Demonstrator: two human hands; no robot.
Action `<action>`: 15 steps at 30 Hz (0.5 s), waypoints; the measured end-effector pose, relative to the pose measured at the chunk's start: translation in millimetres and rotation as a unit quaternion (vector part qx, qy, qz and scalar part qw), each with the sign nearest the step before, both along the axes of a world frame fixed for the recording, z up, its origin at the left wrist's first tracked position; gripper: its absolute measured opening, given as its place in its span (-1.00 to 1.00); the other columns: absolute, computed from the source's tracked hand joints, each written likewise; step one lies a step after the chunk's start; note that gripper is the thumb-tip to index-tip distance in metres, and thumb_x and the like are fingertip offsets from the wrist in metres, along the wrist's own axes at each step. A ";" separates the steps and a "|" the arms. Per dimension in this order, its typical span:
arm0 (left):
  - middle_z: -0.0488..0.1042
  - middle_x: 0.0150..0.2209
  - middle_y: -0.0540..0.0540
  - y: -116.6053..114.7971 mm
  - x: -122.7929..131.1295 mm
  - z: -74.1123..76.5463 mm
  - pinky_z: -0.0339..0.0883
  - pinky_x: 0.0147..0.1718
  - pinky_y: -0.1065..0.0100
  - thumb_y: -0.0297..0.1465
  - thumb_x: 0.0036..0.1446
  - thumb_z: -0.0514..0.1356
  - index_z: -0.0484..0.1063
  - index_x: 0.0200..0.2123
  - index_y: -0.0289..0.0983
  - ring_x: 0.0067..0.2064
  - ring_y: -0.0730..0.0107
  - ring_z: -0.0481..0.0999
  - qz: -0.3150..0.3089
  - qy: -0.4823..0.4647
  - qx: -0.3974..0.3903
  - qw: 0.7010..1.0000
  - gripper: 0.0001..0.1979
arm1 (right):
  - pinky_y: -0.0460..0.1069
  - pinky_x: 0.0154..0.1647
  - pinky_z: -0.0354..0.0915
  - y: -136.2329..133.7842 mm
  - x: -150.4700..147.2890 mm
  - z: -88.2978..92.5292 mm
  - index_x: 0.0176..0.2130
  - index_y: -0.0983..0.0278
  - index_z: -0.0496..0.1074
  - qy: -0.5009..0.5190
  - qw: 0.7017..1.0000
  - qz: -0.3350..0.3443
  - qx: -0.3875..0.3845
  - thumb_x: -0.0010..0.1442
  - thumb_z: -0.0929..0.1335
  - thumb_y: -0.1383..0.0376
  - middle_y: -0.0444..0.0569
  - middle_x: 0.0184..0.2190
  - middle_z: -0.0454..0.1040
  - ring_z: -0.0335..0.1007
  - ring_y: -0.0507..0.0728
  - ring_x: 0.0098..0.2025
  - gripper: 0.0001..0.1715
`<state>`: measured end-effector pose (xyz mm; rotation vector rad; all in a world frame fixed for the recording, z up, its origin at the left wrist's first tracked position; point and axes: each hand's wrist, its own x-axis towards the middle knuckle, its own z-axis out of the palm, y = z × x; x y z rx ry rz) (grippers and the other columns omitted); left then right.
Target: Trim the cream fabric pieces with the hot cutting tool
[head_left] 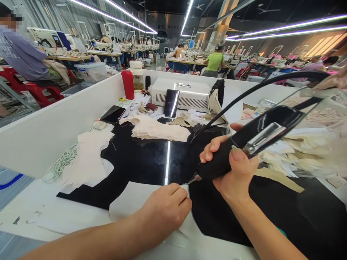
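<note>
My right hand [233, 168] is wrapped round the black handle of a corded cutting tool [260, 135]. The tool's metal tip points down-left at a white fabric piece [127, 200] lying on the glossy black work surface [146, 162]. My left hand [168, 207] is closed into a fist, pressing on that fabric right beside the tip; I cannot see anything inside the fingers. The tool's black cable [260, 88] arcs up to the right.
A white wall [54, 122] borders the table on the left and back. Cream fabric stacks [159, 130], a white machine box [187, 94], a red bottle [128, 84], phones [113, 114] and a coiled white cord [61, 164] lie about. People work at distant tables.
</note>
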<state>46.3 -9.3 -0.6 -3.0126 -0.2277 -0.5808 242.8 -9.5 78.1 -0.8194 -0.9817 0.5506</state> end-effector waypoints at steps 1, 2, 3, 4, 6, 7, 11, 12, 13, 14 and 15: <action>0.46 -0.27 -0.06 0.2 -0.7 0.8 0.47 -0.21 0.28 -0.75 0.36 0.16 0.45 -0.26 -0.28 -0.26 0.29 0.45 -0.001 -0.001 -0.007 1.000 -0.73 | -0.01 -0.54 0.46 -0.1 -1.1 0.5 0.05 0.03 0.49 0.010 1.000 0.005 0.002 0.15 0.67 -0.11 -0.29 -0.42 0.46 0.45 0.06 -0.54 -0.36; 0.47 -0.27 -0.06 0.3 -1.4 1.7 0.48 -0.20 0.27 -0.75 0.37 0.16 0.46 -0.24 -0.29 -0.25 0.29 0.46 0.000 0.001 -0.013 1.000 -0.74 | -0.02 -0.54 0.46 0.0 -2.1 0.6 0.06 0.03 0.49 0.021 1.000 0.010 0.005 0.14 0.68 -0.10 -0.29 -0.43 0.46 0.44 0.06 -0.54 -0.35; 0.47 -0.26 -0.06 0.5 -2.0 2.5 0.48 -0.19 0.27 -0.75 0.38 0.16 0.46 -0.23 -0.29 -0.24 0.28 0.46 0.000 0.003 -0.018 1.000 -0.74 | -0.02 -0.54 0.46 0.1 -3.1 0.5 0.06 0.04 0.50 0.034 0.999 0.013 0.011 0.14 0.69 -0.08 -0.29 -0.43 0.48 0.44 0.06 -0.54 -0.35; 0.47 -0.26 -0.05 0.6 -2.7 3.1 0.48 -0.19 0.27 -0.74 0.39 0.15 0.46 -0.23 -0.29 -0.23 0.28 0.47 0.002 0.006 -0.023 1.000 -0.74 | -0.02 -0.54 0.47 0.4 -3.9 0.1 0.07 0.04 0.50 0.045 0.999 0.014 0.019 0.14 0.70 -0.07 -0.29 -0.43 0.49 0.44 0.05 -0.55 -0.35; 0.47 -0.25 -0.05 1.0 -4.2 3.7 0.48 -0.20 0.28 -0.73 0.42 0.14 0.44 -0.23 -0.27 -0.23 0.28 0.47 0.007 0.014 -0.031 0.999 -0.73 | -0.03 -0.52 0.47 1.2 -4.5 -1.3 0.07 0.05 0.51 0.059 0.998 0.011 0.029 0.14 0.71 -0.05 -0.28 -0.43 0.52 0.45 0.05 -0.54 -0.35; 0.47 -0.25 -0.05 1.3 -4.9 3.7 0.48 -0.20 0.28 -0.73 0.44 0.13 0.44 -0.23 -0.26 -0.23 0.28 0.47 0.008 0.019 -0.035 0.999 -0.72 | -0.03 -0.52 0.47 1.7 -4.4 -2.1 0.07 0.06 0.52 0.060 0.998 0.007 0.032 0.13 0.71 -0.05 -0.28 -0.43 0.53 0.45 0.05 -0.55 -0.34; 0.49 -0.22 -0.08 1.7 -8.1 3.2 0.51 -0.20 0.26 -0.73 0.43 0.12 0.44 -0.18 -0.27 -0.21 0.26 0.50 0.002 0.038 -0.051 0.998 -0.74 | 0.00 -0.52 0.47 3.8 -2.5 -5.3 0.11 0.06 0.50 0.047 0.999 -0.003 0.023 0.11 0.70 -0.11 -0.29 -0.43 0.50 0.43 0.06 -0.56 -0.27; 0.49 -0.22 -0.08 1.6 -8.7 3.0 0.51 -0.20 0.25 -0.73 0.43 0.13 0.45 -0.17 -0.28 -0.20 0.25 0.51 0.000 0.041 -0.053 0.998 -0.75 | 0.00 -0.52 0.47 4.2 -2.2 -5.9 0.11 0.06 0.49 0.046 0.999 -0.003 0.020 0.12 0.70 -0.12 -0.29 -0.43 0.50 0.43 0.06 -0.56 -0.26; 0.49 -0.22 -0.08 1.5 -9.1 2.8 0.52 -0.21 0.25 -0.72 0.42 0.14 0.45 -0.17 -0.29 -0.21 0.24 0.51 0.000 0.041 -0.052 0.998 -0.76 | 0.01 -0.52 0.46 4.5 -2.1 -6.5 0.12 0.06 0.48 0.045 0.999 -0.002 0.018 0.12 0.69 -0.13 -0.29 -0.42 0.50 0.43 0.06 -0.56 -0.25; 0.49 -0.23 -0.08 1.3 -9.4 2.8 0.52 -0.22 0.25 -0.73 0.42 0.14 0.45 -0.18 -0.30 -0.22 0.24 0.51 0.002 0.037 -0.049 0.998 -0.77 | 0.01 -0.52 0.46 4.6 -2.2 -7.0 0.12 0.06 0.47 0.046 0.999 0.001 0.018 0.12 0.69 -0.13 -0.29 -0.41 0.50 0.44 0.06 -0.55 -0.25; 0.49 -0.24 -0.07 1.1 -9.5 2.8 0.52 -0.23 0.25 -0.73 0.42 0.14 0.44 -0.19 -0.30 -0.23 0.25 0.51 0.005 0.031 -0.045 0.998 -0.76 | 0.00 -0.51 0.46 4.5 -2.5 -7.2 0.12 0.07 0.46 0.047 0.999 0.003 0.018 0.12 0.69 -0.13 -0.29 -0.41 0.51 0.44 0.06 -0.55 -0.25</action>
